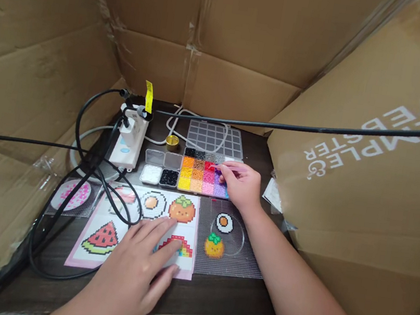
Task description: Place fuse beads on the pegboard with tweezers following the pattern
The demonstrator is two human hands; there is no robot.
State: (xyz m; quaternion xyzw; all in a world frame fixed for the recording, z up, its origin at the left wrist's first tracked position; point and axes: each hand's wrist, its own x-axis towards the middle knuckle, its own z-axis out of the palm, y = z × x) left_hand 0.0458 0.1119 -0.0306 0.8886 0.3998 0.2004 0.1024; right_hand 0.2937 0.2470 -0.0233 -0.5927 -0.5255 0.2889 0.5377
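My left hand [145, 261] lies flat, fingers spread, across a printed pattern sheet [135, 257] showing pixel pictures of a watermelon slice, an egg, a persimmon and a rainbow. Pinched in my right hand [241, 183] is a pair of pink tweezers [236, 169], its tip over the red beads [210, 166] of a sorted bead box [189, 190]. Whether a bead is in the tip is too small to tell. Below that hand, a clear pegboard [232, 270] carries a bead egg [224, 223] and an orange bead fruit [214, 246] with green leaves.
Two small boxes hold white beads [151, 175] and black beads [169, 178]. A gold tin [171, 143] stands behind them. Black cables [100, 167] loop from a white power strip [128, 145] over the sheet's left side. Cardboard walls [240, 88] surround the table.
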